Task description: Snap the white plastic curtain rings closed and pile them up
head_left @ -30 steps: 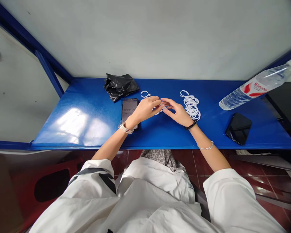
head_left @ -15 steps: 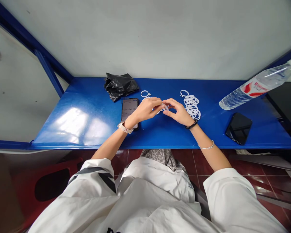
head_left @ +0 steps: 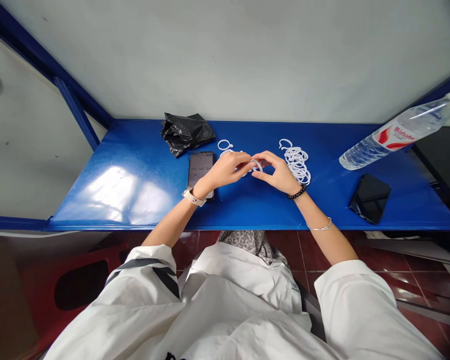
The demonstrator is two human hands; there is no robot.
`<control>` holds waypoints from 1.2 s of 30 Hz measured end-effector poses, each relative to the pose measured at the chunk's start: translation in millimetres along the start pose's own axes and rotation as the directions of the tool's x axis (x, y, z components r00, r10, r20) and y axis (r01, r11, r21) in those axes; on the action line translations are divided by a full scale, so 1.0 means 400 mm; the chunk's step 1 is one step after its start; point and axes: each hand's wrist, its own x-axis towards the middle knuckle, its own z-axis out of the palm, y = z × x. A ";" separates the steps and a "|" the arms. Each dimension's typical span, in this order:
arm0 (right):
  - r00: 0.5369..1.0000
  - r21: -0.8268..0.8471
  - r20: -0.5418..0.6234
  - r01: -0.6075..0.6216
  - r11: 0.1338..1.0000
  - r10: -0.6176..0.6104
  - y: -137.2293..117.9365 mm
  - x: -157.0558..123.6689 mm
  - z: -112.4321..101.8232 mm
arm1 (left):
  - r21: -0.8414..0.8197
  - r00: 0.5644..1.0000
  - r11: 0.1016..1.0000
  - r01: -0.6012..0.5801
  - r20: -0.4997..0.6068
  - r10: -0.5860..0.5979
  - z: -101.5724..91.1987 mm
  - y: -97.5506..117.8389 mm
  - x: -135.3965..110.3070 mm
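Observation:
Between both hands, above the blue table (head_left: 247, 205), is a white plastic ring (head_left: 259, 165). My left hand (head_left: 229, 168) pinches the ring's left side with its fingertips. Thumb and fingers of my right hand (head_left: 275, 172) curve round its right side. Just beyond my right hand lies a pile of white rings (head_left: 296, 161), several of them overlapping. A single white ring (head_left: 224, 144) rests beyond my left hand, and more white rings under that hand are partly hidden.
A phone showing a timer (head_left: 200, 165) lies partly under my left wrist. Behind it is a crumpled black plastic bag (head_left: 187, 132). To the right are a dark phone (head_left: 370, 198) and a water bottle (head_left: 393, 135). A grey wall (head_left: 247, 60) backs the table.
The ring between my hands has turned slightly, so its loop shows more openly. Both hands stay in nearly the same place.

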 end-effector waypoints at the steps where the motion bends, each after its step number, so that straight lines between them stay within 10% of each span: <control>1: 1.000 -0.031 -0.015 -0.004 1.000 0.004 0.005 0.000 0.001 | 0.041 0.999 0.999 0.026 0.028 -0.027 -0.001 -0.003 -0.001; 10: 0.989 -0.461 -0.103 -0.140 0.876 0.104 0.092 0.000 0.002 | 0.374 0.949 0.911 0.173 0.185 -0.256 -0.032 -0.013 0.003; 24: 0.996 -0.407 0.047 -0.052 0.912 0.078 0.114 0.021 0.040 | 0.409 0.967 0.910 0.068 0.198 -0.161 -0.020 -0.014 -0.001; 36: 0.956 -0.721 -0.257 -0.287 0.630 0.141 0.228 0.009 -0.075 | 0.417 0.952 0.903 0.107 0.218 -0.214 -0.030 -0.022 -0.001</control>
